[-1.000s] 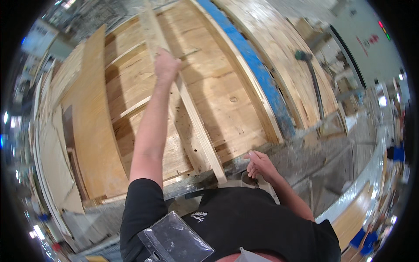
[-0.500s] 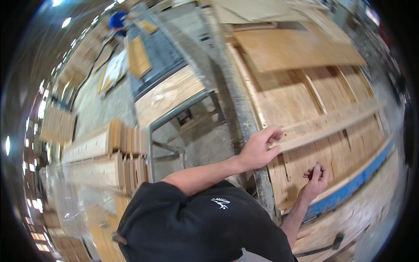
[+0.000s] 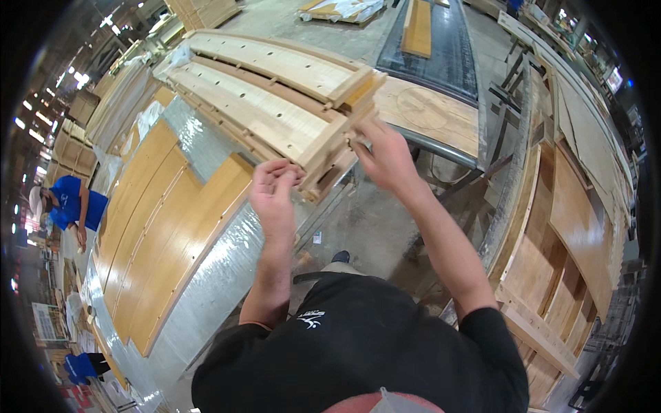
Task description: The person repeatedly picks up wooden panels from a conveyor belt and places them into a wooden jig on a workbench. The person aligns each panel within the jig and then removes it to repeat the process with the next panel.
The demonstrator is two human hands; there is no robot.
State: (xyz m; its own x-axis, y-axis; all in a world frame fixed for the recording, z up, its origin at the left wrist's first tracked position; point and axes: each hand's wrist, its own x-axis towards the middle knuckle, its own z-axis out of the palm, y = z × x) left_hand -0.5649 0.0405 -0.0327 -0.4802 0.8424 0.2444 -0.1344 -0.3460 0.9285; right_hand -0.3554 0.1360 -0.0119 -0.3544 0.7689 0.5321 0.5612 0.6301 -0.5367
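A stack of long pale wooden rails (image 3: 265, 103) lies ahead of me, with a row of small holes along the upper faces. My right hand (image 3: 389, 158) is at the near end of the stack. Its thumb and fingers are pinched together against the end wood, and whatever sits between them is hidden. Just left of the stack's near corner is my left hand (image 3: 273, 196). Its fingers are curled and drawn together near the lower edge of a rail, and I cannot make out what they hold.
Honey-coloured varnished panels (image 3: 175, 234) rest on a plastic-covered table (image 3: 224, 272) at left. Right of the stack stands a conveyor (image 3: 441, 62) with a wooden end board (image 3: 430, 113). A framed wooden panel (image 3: 551, 275) lies far right. One person in blue (image 3: 69, 203) works at left.
My view has swung left, from the framed panel to the rail stack. My left hand has let go of the wooden beam there, and both hands are now at the stack's near end.
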